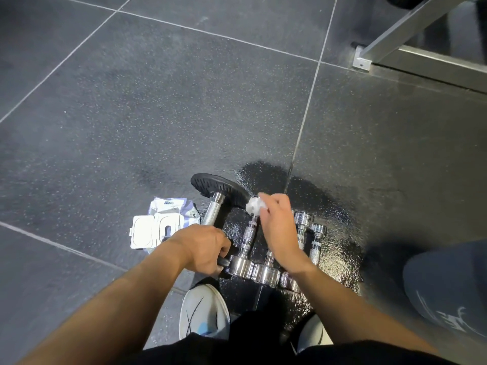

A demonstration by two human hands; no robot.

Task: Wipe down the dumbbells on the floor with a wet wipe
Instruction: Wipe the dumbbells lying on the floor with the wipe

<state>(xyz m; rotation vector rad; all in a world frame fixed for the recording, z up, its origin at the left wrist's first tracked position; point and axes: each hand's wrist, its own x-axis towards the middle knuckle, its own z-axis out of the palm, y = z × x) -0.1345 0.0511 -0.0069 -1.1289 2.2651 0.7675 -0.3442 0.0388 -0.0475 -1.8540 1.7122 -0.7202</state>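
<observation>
Several chrome dumbbells [247, 241] lie side by side on the dark floor in front of my feet. A larger dumbbell with black plates [218, 191] lies to their left. My right hand [279, 230] holds a crumpled white wet wipe [254, 205] against the far head of one chrome dumbbell. My left hand [205, 248] grips the near black end of the larger dumbbell. The floor under the chrome dumbbells looks wet and shiny.
A pack of wet wipes [160, 225] with its lid open lies left of the dumbbells. My white shoes [203, 312] stand just below them. A metal rack frame [411, 48] stands at the top right. Another person's dark trouser leg [448, 288] is at the right edge.
</observation>
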